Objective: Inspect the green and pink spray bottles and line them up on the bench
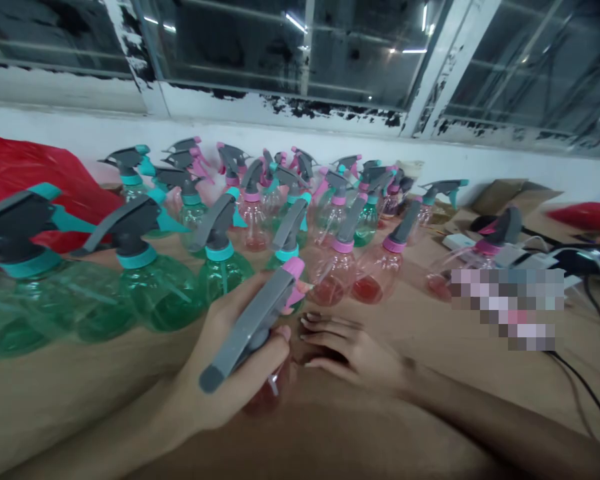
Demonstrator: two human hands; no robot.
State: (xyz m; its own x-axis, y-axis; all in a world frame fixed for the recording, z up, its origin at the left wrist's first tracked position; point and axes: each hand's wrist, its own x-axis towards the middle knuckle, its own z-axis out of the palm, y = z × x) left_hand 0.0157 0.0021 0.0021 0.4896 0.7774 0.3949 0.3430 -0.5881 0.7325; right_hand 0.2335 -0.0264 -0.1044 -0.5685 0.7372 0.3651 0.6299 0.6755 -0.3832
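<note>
My left hand [230,363] is wrapped round the neck of a pink spray bottle [267,393], whose grey trigger head with a pink nozzle [253,320] sticks up out of my fist. The bottle's pink body shows just below my fingers. Beside it my right hand [353,350] lies on the brown tabletop [430,333], its fingers stretched toward the bottle and touching or nearly touching it. It holds nothing that I can see.
Several green spray bottles [160,280] and pink spray bottles [337,267] with grey triggers crowd the table behind my hands. A red plastic bag [25,173] lies far left. Cables [595,293] and cardboard [510,193] sit at the right, below a white window ledge [280,133].
</note>
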